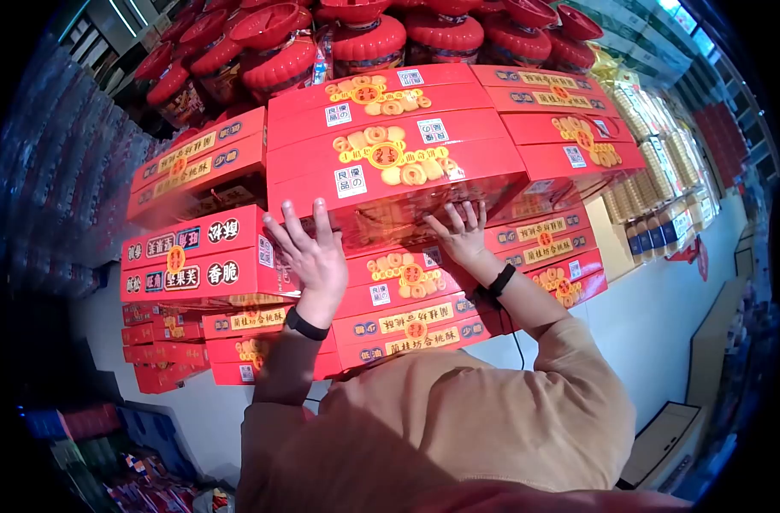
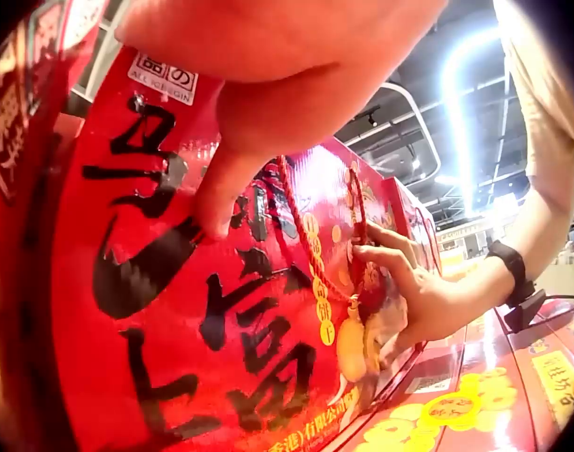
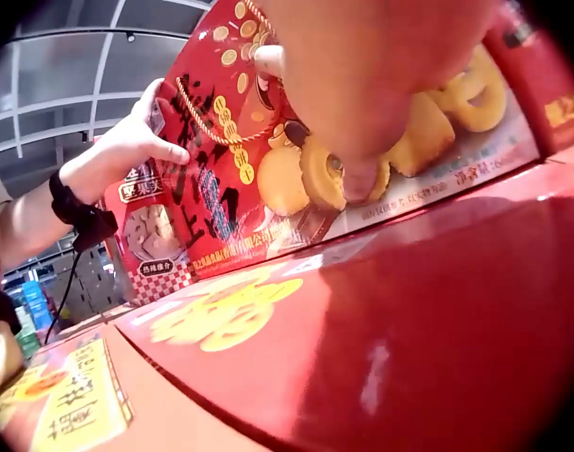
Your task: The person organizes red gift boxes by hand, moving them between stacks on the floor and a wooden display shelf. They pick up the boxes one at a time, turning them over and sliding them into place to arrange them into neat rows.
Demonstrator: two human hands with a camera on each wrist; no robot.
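Note:
A red gift box (image 1: 296, 190) with cookie pictures lies on top of the central stack. My left hand (image 1: 309, 261), fingers spread, touches it at its near left corner; the thumb lies on its front face in the left wrist view. On the same face, towards the right, my right hand (image 1: 463, 244) rests with spread fingers. A twisted cord handle (image 2: 310, 250) hangs between the hands in the left wrist view. In the right wrist view my right fingertips touch the printed cookies (image 3: 414, 141) low on the face.
More red boxes stand stacked to the left (image 1: 193, 256), right (image 1: 570, 141) and below (image 1: 416, 282). Red lidded tubs (image 1: 364, 43) crowd behind. Packaged goods (image 1: 655, 162) stand at the far right, with pale floor (image 1: 527, 329) near the stacks.

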